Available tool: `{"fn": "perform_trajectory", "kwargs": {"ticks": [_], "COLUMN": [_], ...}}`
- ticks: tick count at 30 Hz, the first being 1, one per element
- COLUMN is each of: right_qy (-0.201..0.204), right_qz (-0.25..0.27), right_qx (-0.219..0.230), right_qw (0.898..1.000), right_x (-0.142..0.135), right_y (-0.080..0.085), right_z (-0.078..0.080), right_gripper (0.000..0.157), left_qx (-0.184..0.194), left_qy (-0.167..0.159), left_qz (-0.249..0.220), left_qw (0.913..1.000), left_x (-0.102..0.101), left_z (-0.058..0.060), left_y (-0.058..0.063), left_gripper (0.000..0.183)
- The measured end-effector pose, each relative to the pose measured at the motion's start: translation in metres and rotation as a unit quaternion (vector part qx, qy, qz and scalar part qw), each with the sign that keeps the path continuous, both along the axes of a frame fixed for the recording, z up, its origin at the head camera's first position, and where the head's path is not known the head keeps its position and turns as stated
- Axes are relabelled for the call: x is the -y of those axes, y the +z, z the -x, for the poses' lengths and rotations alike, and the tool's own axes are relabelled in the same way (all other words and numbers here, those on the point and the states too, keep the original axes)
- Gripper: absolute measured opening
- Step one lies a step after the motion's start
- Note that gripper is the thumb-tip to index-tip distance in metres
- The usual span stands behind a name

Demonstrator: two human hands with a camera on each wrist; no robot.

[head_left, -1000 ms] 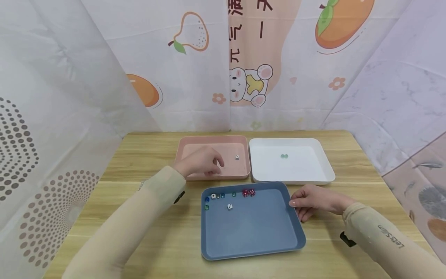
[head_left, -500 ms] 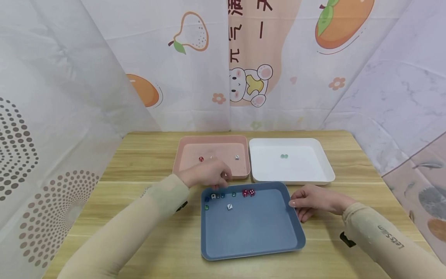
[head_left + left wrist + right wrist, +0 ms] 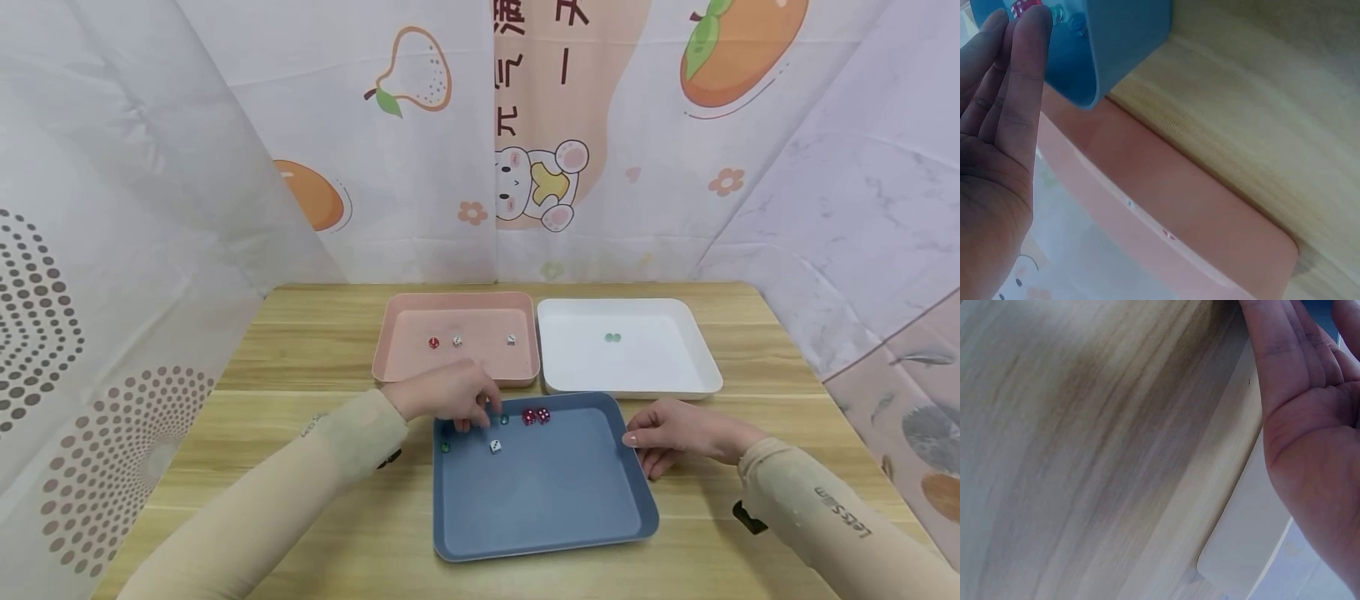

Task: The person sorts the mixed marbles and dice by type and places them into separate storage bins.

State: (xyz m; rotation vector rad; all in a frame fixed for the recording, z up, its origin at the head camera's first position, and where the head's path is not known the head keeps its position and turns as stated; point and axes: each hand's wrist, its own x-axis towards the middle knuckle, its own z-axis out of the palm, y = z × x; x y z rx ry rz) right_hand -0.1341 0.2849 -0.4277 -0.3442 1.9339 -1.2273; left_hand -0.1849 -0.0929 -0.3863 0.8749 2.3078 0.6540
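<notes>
In the head view my left hand (image 3: 450, 392) reaches over the back left of the blue tray (image 3: 555, 492), fingers pointing down, covering several small pieces. Nothing shows between its fingers. The left wrist view has a blue glass bead (image 3: 1077, 23) close beside the fingertips. A green bead (image 3: 504, 420) lies just right of this hand, then two red dice (image 3: 536, 415) side by side. Nearer me in the tray are a white die (image 3: 495, 447) and another green bead (image 3: 446, 447). My right hand (image 3: 682, 429) grips the tray's right rim, thumb on top and fingers outside.
Behind the blue tray, a pink tray (image 3: 480, 321) holds a red die (image 3: 433, 342) and two white dice (image 3: 457, 341). Right of it, a white tray (image 3: 652, 367) contains two pale green beads (image 3: 612, 337). All stand on a wooden table (image 3: 322, 350) before a printed curtain.
My left hand has come from over the pink tray toward me, into the blue tray's back left. A red die and a white die now show where it was. My right hand stays put.
</notes>
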Motion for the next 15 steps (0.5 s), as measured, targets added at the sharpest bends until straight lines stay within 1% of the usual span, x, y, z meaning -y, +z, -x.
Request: {"fn": "perform_trajectory", "kwargs": {"ticks": [7, 15], "right_qy": [-0.005, -0.007], "right_qz": [-0.001, -0.006], "right_qx": [0.004, 0.006], "right_qw": [1.000, 1.000], "right_x": [0.001, 0.001], "right_y": [0.001, 0.001], "right_z": [0.000, 0.000], "right_gripper": [0.028, 0.028], "left_qx": [0.001, 0.009], "left_qy": [-0.015, -0.022], "left_qz": [0.005, 0.018], "left_qw": [0.9999, 0.9995], "left_x": [-0.001, -0.005], "left_z": [-0.005, -0.009], "left_y": [-0.008, -0.015], "left_gripper": [0.016, 0.015]}}
